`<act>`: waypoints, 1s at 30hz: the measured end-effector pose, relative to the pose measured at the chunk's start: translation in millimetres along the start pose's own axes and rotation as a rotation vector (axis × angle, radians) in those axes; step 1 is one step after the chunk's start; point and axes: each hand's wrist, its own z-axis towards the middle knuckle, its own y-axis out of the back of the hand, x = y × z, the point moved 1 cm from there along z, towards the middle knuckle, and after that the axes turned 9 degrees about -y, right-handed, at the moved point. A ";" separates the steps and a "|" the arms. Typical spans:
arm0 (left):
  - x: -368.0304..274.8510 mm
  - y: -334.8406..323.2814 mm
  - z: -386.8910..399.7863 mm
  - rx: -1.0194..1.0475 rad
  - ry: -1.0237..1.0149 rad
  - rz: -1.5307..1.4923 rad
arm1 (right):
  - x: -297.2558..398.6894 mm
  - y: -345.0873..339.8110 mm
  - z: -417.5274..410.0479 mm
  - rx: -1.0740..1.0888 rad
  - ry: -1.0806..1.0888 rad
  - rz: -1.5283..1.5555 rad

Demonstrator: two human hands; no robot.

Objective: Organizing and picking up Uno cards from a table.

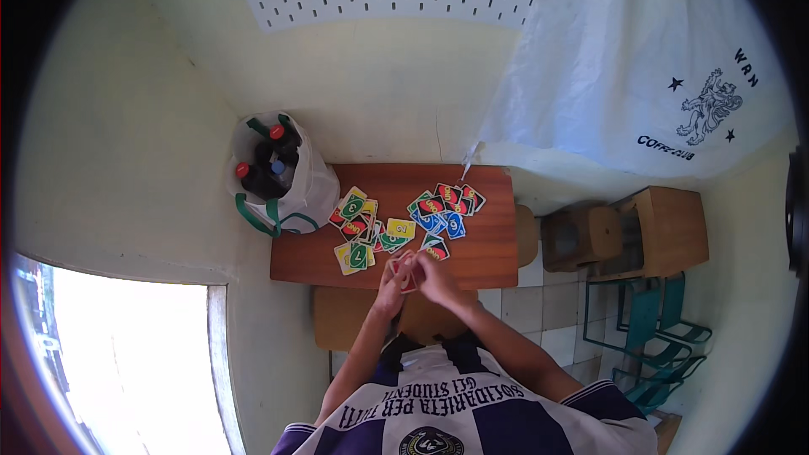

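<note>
Red playing cards (409,282) are in my left hand (390,291), just over the near edge of the wooden table. My right hand (436,279) meets them from the other side, its fingers pinched at their upper edge. How many cards are held cannot be told. Beyond my hands, UNO cards lie in loose, overlapping groups. A left group (356,227) mixes face-up green and yellow cards with black-backed ones. A yellow 2 card (401,229) lies face up near the middle. To the right, black-backed cards (448,194) overlap blue ones (430,221). Another black-backed card (436,249) lies close to my right fingers.
A white bag (319,186) with green handles holds several bottles at the left end of the wooden table (486,259). Brown stools (357,316) stand at its near side. Further right are a wooden cabinet (676,234) and green metal chairs (644,313). A white curtain (588,76) hangs behind.
</note>
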 end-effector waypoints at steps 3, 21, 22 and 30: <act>1.9 2.2 2.0 -0.090 -0.045 -0.065 | 8.8 -18.4 -7.2 0.062 0.098 -0.039; -2.1 36.1 -30.4 -0.102 -0.030 -0.185 | -133.9 47.8 60.5 0.033 -0.182 -0.609; 3.2 34.5 -27.7 -0.096 -0.031 -0.192 | -133.5 40.3 56.1 -0.028 -0.162 -0.425; 21.9 23.2 -9.5 -0.162 -0.136 -0.143 | -11.2 -30.0 -9.0 0.247 0.019 -0.279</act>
